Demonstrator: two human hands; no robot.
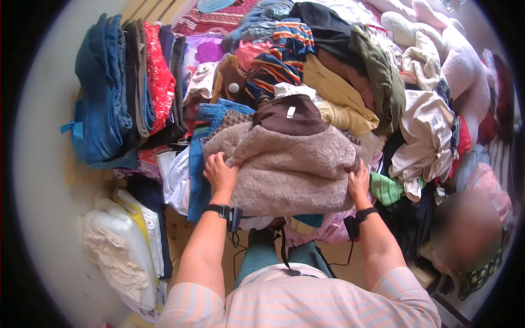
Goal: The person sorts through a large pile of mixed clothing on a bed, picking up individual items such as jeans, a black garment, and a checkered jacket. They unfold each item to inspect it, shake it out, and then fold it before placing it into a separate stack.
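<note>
A taupe fleece garment [293,164] with a dark brown collar and a white tag lies folded in front of me, its collar pointing away from me. My left hand [221,172] grips its left edge, the fingertips on top of the fleece. At the right edge, my right hand [359,180] holds the fabric, with the thumb side uppermost; part of its fingers is hidden. Checked brown fabric [232,119] shows beside the collar. Under the garment's left side lie blue jeans [197,172], and a green knitted cloth [385,188] is just right of my right hand.
Folded jeans [100,90] and other clothes stand in a row at the left. Loose clothes, among them a yellow garment [336,94] and an olive one [379,78], are heaped beyond. White bedding [119,250] is at the lower left. A person [465,231], face blurred, is at the right.
</note>
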